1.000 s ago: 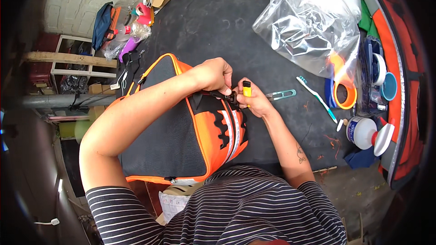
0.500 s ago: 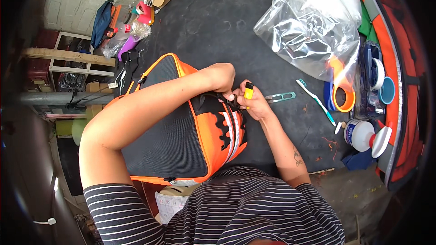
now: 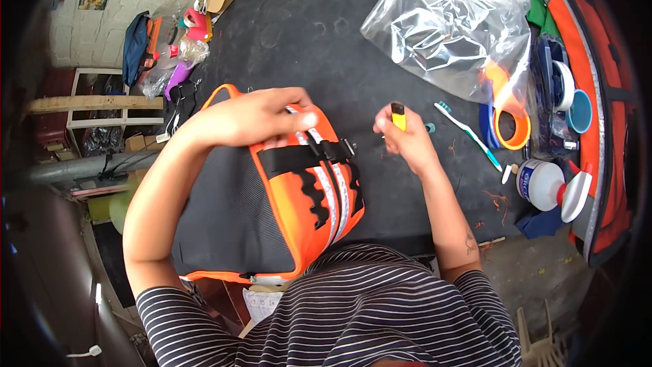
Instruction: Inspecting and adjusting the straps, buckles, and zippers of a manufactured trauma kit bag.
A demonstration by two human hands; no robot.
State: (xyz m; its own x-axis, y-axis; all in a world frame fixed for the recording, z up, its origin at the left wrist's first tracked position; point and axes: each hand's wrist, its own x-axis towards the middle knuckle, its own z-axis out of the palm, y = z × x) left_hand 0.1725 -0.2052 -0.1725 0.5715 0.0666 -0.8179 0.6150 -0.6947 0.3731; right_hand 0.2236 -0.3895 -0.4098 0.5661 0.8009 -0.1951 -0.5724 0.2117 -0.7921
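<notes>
Left hand [image 3: 257, 117]: loosely spread over the boxy orange-and-black fabric bag [image 3: 234, 207]; best kept steadying it
Right hand [image 3: 407, 141]: curled around the small yellow, black-topped tool [image 3: 399, 119]; keep clear

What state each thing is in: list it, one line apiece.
Orange-and-black bag: bulging, mesh panel facing up; zip unclear
Left hand: over the bag, thumb stretched out
Right hand: closed around the tool
Yellow-and-black tool: held, black end up
Toothbrush: lying unwrapped
Clear plastic: crumpled
Spray bottle: trigger head fitted
</notes>
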